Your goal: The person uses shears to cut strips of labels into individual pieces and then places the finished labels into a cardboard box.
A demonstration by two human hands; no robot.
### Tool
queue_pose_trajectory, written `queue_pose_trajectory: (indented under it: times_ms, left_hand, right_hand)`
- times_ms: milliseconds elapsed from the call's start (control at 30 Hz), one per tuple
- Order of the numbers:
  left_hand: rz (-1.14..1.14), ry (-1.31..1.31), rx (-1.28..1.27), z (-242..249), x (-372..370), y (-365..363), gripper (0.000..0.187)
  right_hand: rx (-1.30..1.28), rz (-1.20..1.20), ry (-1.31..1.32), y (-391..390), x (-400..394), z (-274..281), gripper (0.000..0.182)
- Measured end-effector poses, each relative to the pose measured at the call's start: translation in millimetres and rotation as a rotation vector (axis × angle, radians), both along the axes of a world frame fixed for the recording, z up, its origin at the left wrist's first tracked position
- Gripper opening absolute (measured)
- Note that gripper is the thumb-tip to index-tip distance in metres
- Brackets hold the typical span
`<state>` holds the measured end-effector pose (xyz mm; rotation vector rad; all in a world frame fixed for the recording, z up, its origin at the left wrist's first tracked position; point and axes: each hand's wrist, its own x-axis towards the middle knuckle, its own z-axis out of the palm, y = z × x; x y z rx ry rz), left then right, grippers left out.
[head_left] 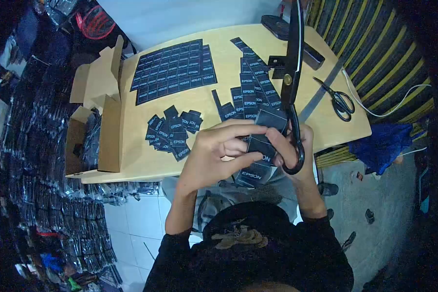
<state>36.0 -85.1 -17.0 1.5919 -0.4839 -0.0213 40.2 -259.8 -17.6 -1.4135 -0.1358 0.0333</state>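
Observation:
My left hand [218, 150] is closed on a strip of black EPSON labels [253, 174], its thumb and fingers pinching the strip's edge. Black scissors [292, 63] rest in my right hand [297, 155], blades pointing up and away over the table. The right thumb also presses on the label strip, beside my left fingers. Just beyond my hands lie several long label strips [249, 90], partly overlapping. Left of them is a loose pile of cut EPSON labels [168, 131].
Uncut label sheets [173, 68] lie at the table's back left. An open cardboard box [109, 134] stands at the left edge. A second pair of scissors [342, 102] and a dark tape roll [276, 25] are to the right. Bundled plastic-wrapped goods [68, 214] are stacked left.

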Motion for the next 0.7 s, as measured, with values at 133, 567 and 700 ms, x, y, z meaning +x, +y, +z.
queue_pose_trajectory:
  times_ms: [133, 567, 700]
  left_hand:
    - [0.016, 0.073, -0.184, -3, -6, -2, 0.044]
    - [0.095, 0.105, -0.345, -20, -6, 15, 0.050]
    - [0.096, 0.076, -0.314, -26, -6, 21, 0.054]
  right_hand:
    - [-0.009, 0.029, -0.036, 1, 4, -2, 0.017]
    - [0.015, 0.135, -0.052, 1, 13, 1, 0.020]
    - [0.032, 0.090, -0.060, 8, 16, -1, 0.019]
